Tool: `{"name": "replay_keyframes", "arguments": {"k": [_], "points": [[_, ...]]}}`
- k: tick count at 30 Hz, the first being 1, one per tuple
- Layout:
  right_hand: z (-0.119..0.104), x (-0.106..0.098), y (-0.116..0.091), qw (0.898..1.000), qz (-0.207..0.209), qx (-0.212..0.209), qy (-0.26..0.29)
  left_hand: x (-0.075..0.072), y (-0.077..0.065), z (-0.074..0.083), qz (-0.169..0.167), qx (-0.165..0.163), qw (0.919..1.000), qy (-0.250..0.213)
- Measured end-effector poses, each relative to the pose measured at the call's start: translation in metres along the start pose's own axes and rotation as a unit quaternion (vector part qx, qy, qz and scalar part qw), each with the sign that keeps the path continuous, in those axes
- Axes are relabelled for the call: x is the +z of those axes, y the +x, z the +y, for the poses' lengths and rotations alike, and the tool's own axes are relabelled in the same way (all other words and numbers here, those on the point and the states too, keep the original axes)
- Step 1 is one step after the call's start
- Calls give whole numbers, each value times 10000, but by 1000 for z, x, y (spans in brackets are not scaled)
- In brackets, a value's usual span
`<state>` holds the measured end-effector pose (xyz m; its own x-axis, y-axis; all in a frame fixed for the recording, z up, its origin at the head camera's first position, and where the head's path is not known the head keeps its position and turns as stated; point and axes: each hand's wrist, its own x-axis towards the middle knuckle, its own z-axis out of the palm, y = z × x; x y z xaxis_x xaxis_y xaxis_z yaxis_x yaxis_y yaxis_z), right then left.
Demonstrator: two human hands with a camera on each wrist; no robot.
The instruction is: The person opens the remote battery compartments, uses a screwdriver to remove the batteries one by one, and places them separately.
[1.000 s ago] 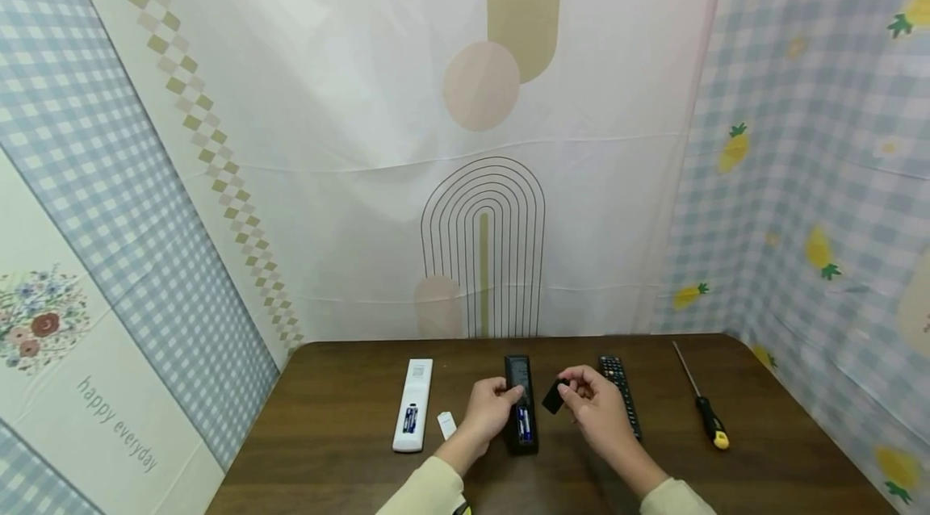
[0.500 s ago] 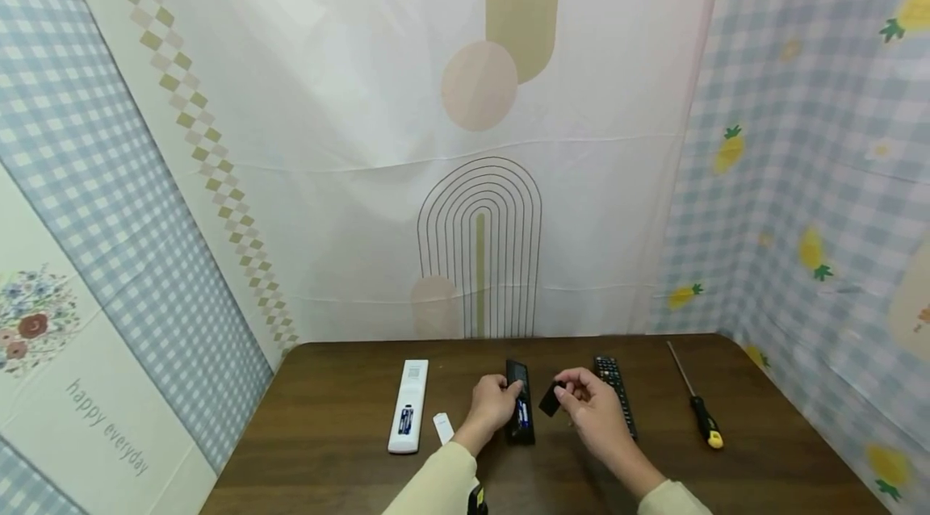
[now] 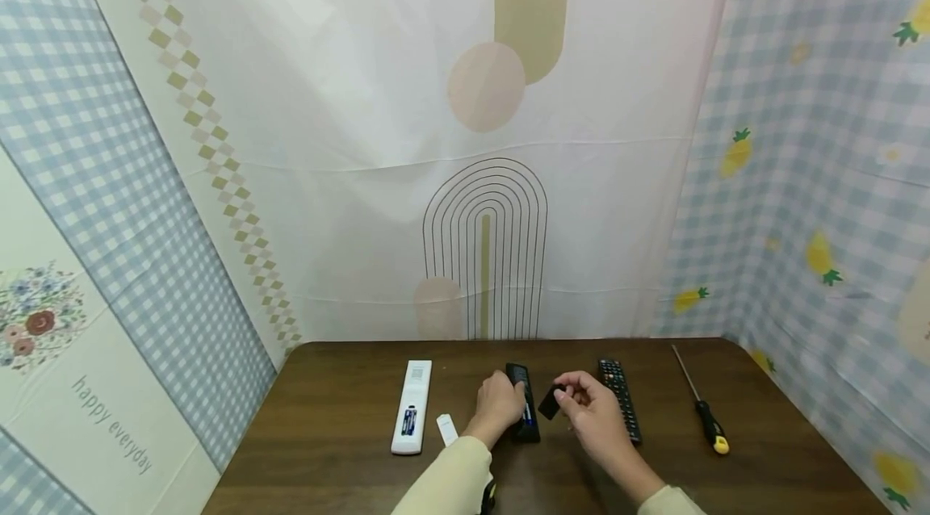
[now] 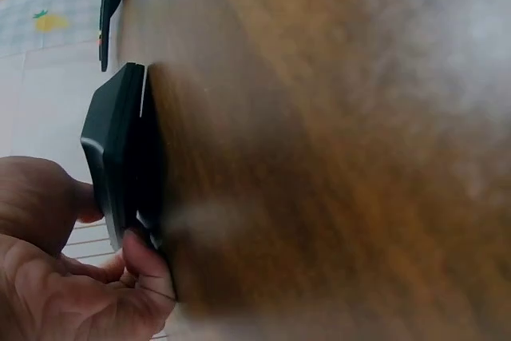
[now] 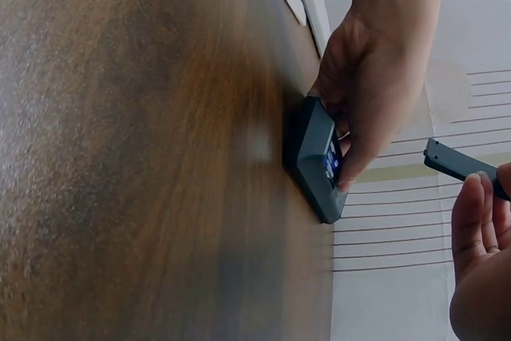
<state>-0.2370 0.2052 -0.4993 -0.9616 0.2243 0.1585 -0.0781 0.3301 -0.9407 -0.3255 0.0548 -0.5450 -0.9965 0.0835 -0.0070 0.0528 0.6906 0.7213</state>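
Note:
My left hand [image 3: 498,402] grips a black remote control [image 3: 517,373] by its left side, over the middle of the table. The remote lies back up and is tilted, with one long edge raised off the wood in the left wrist view. Blue batteries [image 5: 332,159] show in its uncovered compartment, partly hidden by my left thumb and fingers. To the right of it, my right hand [image 3: 599,416] pinches a small black battery cover [image 3: 550,404] between thumb and fingers, held above the table and apart from the remote.
A white remote [image 3: 411,408] with its batteries showing lies at left, its white cover [image 3: 446,429] beside it. Another black remote [image 3: 620,402], buttons up, lies just past my right hand. A screwdriver [image 3: 705,414] lies farther right. Patterned cloth [image 3: 349,257] hangs behind the table [image 3: 327,418].
My left hand has shifted onto the remote and now covers more of its compartment; the remote has gone from nearly flat to tilted. The right hand still holds the cover in about the same place.

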Motion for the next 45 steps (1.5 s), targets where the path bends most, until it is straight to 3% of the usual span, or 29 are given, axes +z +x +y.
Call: {"name": "replay_keyframes", "arguments": {"k": [6, 13, 19, 35, 41, 45], "points": [[1, 0, -1, 10000, 3, 24, 53, -1, 4, -1, 38, -117, 9998, 147], [4, -1, 1, 10000, 17, 36, 46, 2, 7, -9, 230, 246, 9992, 196], [8, 0, 2, 10000, 42, 27, 64, 0, 2, -9, 186, 399, 9984, 353], [11, -2, -1, 9998, 42, 206, -54, -2, 2, -10, 57, 292, 9996, -31], [10, -2, -2, 9997, 61, 214, -142, -1, -6, -15, 354, 183, 9961, -790], [9, -5, -3, 9996, 98, 189, -195, -10, -17, -13, 283, -132, 9882, -1500]]}}
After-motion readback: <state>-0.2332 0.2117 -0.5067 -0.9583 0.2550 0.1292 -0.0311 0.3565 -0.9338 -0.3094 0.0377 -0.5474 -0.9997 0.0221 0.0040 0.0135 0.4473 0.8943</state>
